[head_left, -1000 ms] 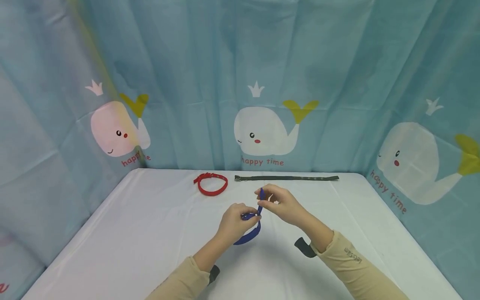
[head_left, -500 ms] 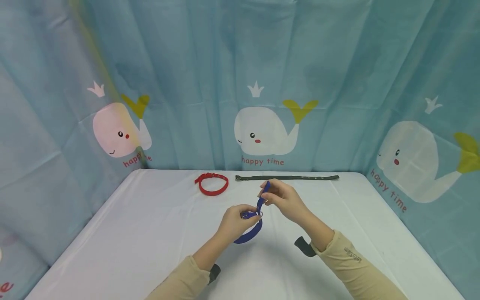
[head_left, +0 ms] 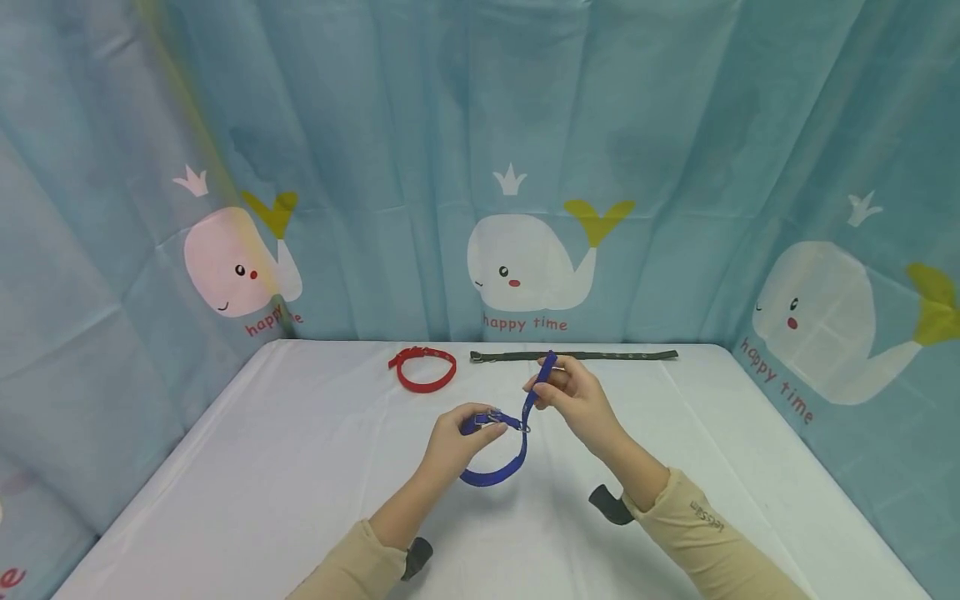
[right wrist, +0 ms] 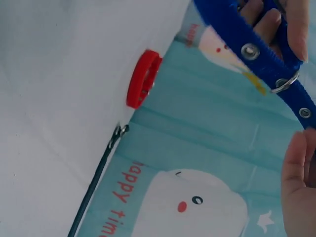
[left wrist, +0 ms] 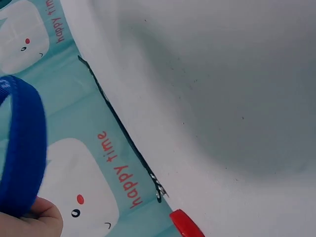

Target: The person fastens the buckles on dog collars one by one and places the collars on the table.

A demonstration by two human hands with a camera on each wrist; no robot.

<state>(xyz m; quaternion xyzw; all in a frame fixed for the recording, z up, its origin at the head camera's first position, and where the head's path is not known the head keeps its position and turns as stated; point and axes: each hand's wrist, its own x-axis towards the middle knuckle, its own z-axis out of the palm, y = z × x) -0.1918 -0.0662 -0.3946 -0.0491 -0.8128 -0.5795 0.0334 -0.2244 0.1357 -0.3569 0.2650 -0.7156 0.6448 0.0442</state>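
Note:
A blue buckle collar [head_left: 491, 478] is held in a loop above the white table. My left hand [head_left: 453, 437] pinches it beside the metal buckle, with the thumb in front of the strap. The strap's free end points upward, and my right hand [head_left: 581, 404] pinches it between thumb and fingers. In the right wrist view, metal eyelets line the blue strap [right wrist: 227, 24], and a metal ring [right wrist: 292, 83] goes round it between the two hands. The left wrist view catches only a curved stretch of the blue band [left wrist: 27, 148] and part of the left hand [left wrist: 37, 222].
A red collar [head_left: 425, 386], fastened in a loop, lies toward the back of the white table [head_left: 262, 467]. To its right a dark green collar [head_left: 570, 356] lies stretched straight along the back edge. A blue curtain [head_left: 375, 167] with whale prints stands behind and at both sides.
My right hand has moved up and to the right with the free end, and more strap shows between the hands. My left hand has shifted slightly left, and the buckle shows more.

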